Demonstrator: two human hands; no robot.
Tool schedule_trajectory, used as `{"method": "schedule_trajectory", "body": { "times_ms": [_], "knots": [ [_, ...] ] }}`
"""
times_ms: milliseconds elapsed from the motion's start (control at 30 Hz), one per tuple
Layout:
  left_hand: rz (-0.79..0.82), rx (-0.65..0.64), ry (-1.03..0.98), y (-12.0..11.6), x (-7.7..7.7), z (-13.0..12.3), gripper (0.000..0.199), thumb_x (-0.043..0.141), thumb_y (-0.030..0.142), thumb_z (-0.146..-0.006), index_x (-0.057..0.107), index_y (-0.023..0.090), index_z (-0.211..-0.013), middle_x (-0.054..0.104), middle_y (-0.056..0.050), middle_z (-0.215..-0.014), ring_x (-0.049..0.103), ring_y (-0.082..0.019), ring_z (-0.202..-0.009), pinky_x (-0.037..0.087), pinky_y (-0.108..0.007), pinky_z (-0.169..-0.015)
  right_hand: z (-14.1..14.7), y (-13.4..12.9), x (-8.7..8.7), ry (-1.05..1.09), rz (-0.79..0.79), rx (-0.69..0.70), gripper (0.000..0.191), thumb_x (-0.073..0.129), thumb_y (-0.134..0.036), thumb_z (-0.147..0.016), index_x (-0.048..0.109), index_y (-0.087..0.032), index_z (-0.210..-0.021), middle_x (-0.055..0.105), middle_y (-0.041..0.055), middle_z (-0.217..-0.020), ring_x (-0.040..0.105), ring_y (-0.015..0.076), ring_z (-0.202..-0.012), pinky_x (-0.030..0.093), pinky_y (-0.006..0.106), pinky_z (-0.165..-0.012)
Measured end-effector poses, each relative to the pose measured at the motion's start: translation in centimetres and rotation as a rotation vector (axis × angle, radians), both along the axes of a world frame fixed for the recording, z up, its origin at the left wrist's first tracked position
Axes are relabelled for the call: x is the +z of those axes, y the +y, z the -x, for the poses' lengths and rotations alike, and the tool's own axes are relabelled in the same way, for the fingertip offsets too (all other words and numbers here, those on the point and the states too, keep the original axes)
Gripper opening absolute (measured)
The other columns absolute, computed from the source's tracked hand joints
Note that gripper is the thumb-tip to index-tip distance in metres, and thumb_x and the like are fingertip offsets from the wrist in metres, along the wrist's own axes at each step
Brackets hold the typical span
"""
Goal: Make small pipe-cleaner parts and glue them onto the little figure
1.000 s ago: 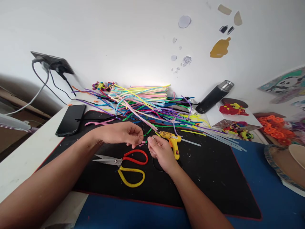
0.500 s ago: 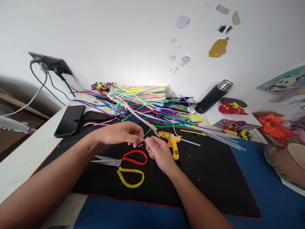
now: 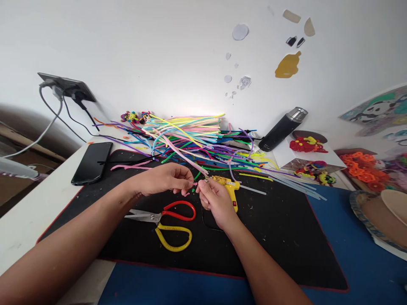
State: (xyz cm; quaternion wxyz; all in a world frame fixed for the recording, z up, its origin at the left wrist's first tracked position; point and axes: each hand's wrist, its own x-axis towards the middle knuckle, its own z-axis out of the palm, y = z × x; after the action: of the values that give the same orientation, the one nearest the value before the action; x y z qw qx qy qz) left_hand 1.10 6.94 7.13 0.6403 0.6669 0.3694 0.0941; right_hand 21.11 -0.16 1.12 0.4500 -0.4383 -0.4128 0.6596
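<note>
My left hand (image 3: 178,180) is closed in a pinch above the black mat, holding one end of a short pink pipe cleaner piece (image 3: 195,184). Close beside it, the thumb and curled fingers of my right hand (image 3: 216,199) pinch at the other end; whatever lies deeper in that grip is hidden. Behind the right hand rests a yellow glue gun (image 3: 232,197), partly covered by it, with a clear stick poking out of its back. Scissors (image 3: 155,217) with one red and one yellow handle lie partly open below my left hand.
A heap of colourful pipe cleaners (image 3: 187,131) lies along the wall. On the left is a black phone (image 3: 92,163); a dark flask (image 3: 282,129) leans at the back right near a white box (image 3: 327,154). Several glue sticks (image 3: 299,188) lie on the right.
Both hands have shifted slightly right, and my right hand now covers more of the glue gun. The pink piece stays between the fingertips. The whole view has tilted a little.
</note>
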Motion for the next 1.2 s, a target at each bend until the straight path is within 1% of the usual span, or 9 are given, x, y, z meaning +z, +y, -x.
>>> {"method": "schedule_trajectory", "body": {
  "times_ms": [100,200,367,500,633,767,1000,1200],
  "knots": [
    [0.006,0.043,-0.014,-0.1,-0.3,-0.4,0.03,0.074,0.046,-0.084,0.068,0.017,-0.085,0.069,0.0,-0.073,0.058,-0.015,-0.068,0.045,-0.025,-0.063,-0.2,0.1,0.2,-0.016,-0.041,-0.06,0.048,0.079,-0.064,-0.082,0.061,-0.02,-0.082,0.037,-0.0103,-0.055,0.028,0.006,-0.045,0.018,0.023,-0.044],
    [0.02,0.068,-0.026,-0.3,-0.5,-0.8,0.031,0.075,0.047,-0.083,0.068,0.017,-0.085,0.068,0.0,-0.073,0.058,-0.014,-0.067,0.045,-0.025,-0.063,-0.4,0.1,0.4,-0.024,-0.064,-0.09,0.043,0.081,-0.059,-0.082,0.063,-0.02,-0.086,0.039,-0.0102,-0.056,0.028,0.0062,-0.045,0.019,0.023,-0.044],
    [0.036,0.095,-0.053,-0.7,-0.5,-1.1,0.032,0.077,0.047,-0.084,0.069,0.016,-0.084,0.067,0.0,-0.072,0.058,-0.014,-0.066,0.044,-0.025,-0.062,-0.4,0.2,0.7,0.002,-0.05,-0.093,0.041,0.082,-0.056,-0.081,0.063,-0.02,-0.085,0.038,-0.0108,-0.054,0.027,0.0057,-0.044,0.019,0.023,-0.044],
    [0.071,0.077,-0.097,-0.5,-0.9,-0.8,0.035,0.077,0.049,-0.088,0.072,0.015,-0.091,0.069,-0.001,-0.075,0.058,-0.013,-0.067,0.043,-0.025,-0.062,-0.8,0.3,1.1,0.031,-0.044,-0.093,0.039,0.082,-0.053,-0.082,0.065,-0.019,-0.084,0.036,-0.0113,-0.053,0.026,0.0053,-0.044,0.018,0.023,-0.044],
    [0.046,0.107,-0.224,-0.2,-1.6,-0.5,0.033,0.085,0.039,-0.083,0.07,0.016,-0.1,0.069,0.0,-0.082,0.061,-0.014,-0.073,0.046,-0.025,-0.067,-1.3,0.4,1.4,0.044,-0.048,-0.075,0.036,0.082,-0.051,-0.083,0.07,-0.018,-0.085,0.034,-0.0114,-0.052,0.025,0.0051,-0.043,0.018,0.023,-0.044],
    [0.012,0.115,-0.329,-0.4,-1.7,-0.8,0.031,0.086,0.031,-0.083,0.068,0.016,-0.103,0.069,0.0,-0.086,0.061,-0.013,-0.075,0.049,-0.026,-0.071,-1.4,0.5,1.4,0.048,-0.047,-0.06,0.038,0.083,-0.052,-0.082,0.067,-0.018,-0.082,0.033,-0.0116,-0.052,0.024,0.0048,-0.043,0.016,0.023,-0.043],
    [-0.044,0.062,-0.309,-0.9,-1.0,-1.0,0.022,0.08,0.027,-0.088,0.071,0.015,-0.104,0.07,0.001,-0.082,0.061,-0.013,-0.075,0.049,-0.025,-0.071,-1.2,0.4,1.3,0.036,-0.033,-0.038,0.043,0.084,-0.056,-0.08,0.062,-0.019,-0.08,0.034,-0.0117,-0.053,0.024,0.0049,-0.044,0.015,0.023,-0.043],
    [-0.1,0.073,-0.285,-1.0,-1.3,-1.2,0.019,0.077,0.028,-0.09,0.069,0.016,-0.103,0.07,0.0,-0.085,0.063,-0.014,-0.076,0.05,-0.026,-0.072,-1.2,0.4,1.1,0.031,-0.02,-0.043,0.043,0.084,-0.056,-0.08,0.06,-0.02,-0.08,0.033,-0.012,-0.053,0.024,0.0052,-0.043,0.016,0.023,-0.043]
  ]
}}
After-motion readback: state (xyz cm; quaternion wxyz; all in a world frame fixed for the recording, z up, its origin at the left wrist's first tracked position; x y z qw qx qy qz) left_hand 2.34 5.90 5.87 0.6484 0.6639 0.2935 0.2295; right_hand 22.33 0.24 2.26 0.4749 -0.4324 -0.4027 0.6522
